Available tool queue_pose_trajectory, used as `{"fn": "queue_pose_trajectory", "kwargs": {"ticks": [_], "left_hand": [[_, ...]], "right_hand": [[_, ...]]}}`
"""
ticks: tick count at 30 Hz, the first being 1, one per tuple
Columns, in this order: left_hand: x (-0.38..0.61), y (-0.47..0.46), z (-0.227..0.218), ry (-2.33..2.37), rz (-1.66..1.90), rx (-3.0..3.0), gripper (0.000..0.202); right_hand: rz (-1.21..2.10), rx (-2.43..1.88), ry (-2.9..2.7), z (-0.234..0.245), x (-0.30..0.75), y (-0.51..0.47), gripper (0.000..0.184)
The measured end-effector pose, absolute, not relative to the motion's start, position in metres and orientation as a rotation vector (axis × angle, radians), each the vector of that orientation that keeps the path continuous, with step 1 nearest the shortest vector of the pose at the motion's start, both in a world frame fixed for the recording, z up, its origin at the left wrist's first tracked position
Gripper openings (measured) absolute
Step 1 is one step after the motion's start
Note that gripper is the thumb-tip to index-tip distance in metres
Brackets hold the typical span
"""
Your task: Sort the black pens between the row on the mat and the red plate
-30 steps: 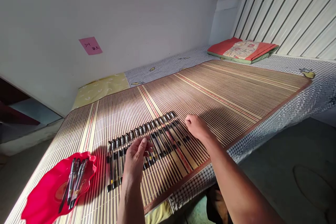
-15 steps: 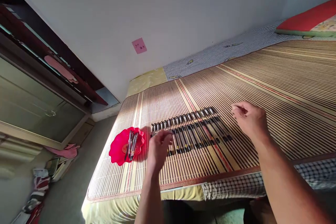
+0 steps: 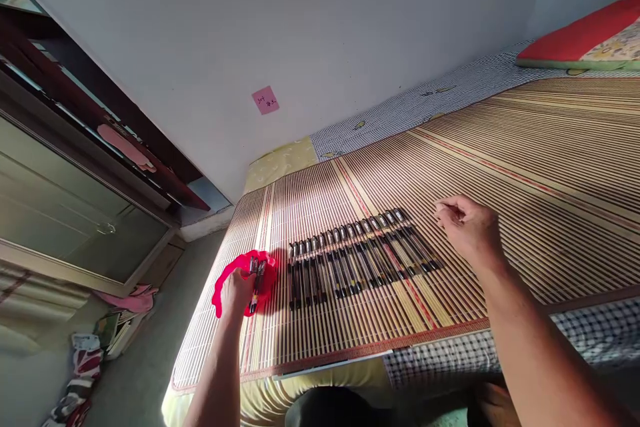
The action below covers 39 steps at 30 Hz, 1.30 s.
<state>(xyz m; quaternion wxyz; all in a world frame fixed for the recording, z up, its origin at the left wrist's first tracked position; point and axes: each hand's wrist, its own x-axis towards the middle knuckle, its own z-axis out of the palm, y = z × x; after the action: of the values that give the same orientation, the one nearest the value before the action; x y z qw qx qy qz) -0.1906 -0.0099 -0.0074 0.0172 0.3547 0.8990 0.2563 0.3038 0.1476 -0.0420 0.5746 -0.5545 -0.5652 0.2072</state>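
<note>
— Where was the left hand [image 3: 236, 288]?

— Down on the red scalloped plastic dish [image 3: 219, 290], near the left edge of the striped bamboo mat [image 3: 500, 147]. Its fingers lay against the few dark pens in the dish [image 3: 259, 275]. The back of the hand faced the camera, so I couldn't tell whether it had closed on a pen or only touched them.

— And the right hand [image 3: 467, 227]?

— It hovered over the mat, just beside the right end of the long row of black pens [image 3: 360, 257]. It was loosely curled, thumb tip close to the forefinger, and I saw nothing in it.

— How did the row lie?

— The pens lay side by side, caps toward the wall, with the row's left end just beside the dish.

— Anything else about?

— A pink sticky note [image 3: 265, 100] was on the white wall [image 3: 325, 27], a checked sheet [image 3: 450, 90] ran beyond the mat, and a red cushion [image 3: 575, 37] lay at the far right.
</note>
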Motion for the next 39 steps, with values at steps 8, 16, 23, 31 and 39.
{"fn": "queue_pose_trajectory", "kwargs": {"ticks": [8,16,23,31,39], "left_hand": [[-0.186,-0.011,-0.002,2.737,0.971,0.989,0.031],[-0.069,0.001,0.025,1.965,1.493,1.154,0.042],[0.055,0.024,0.030,1.240,1.562,1.055,0.044],[0.093,0.033,0.020,1.086,1.337,1.064,0.044],[0.102,0.021,0.008,0.950,1.144,0.781,0.050]], "right_hand": [[0.511,-1.307,-1.316,-0.041,0.306,0.149,0.017],[0.881,-0.980,-1.261,0.001,0.279,0.124,0.032],[1.280,-0.685,-1.488,0.033,0.235,0.092,0.032],[1.384,-0.782,-1.378,0.031,0.235,0.091,0.038],[1.242,-1.011,-1.163,0.021,0.271,0.105,0.044]]}}
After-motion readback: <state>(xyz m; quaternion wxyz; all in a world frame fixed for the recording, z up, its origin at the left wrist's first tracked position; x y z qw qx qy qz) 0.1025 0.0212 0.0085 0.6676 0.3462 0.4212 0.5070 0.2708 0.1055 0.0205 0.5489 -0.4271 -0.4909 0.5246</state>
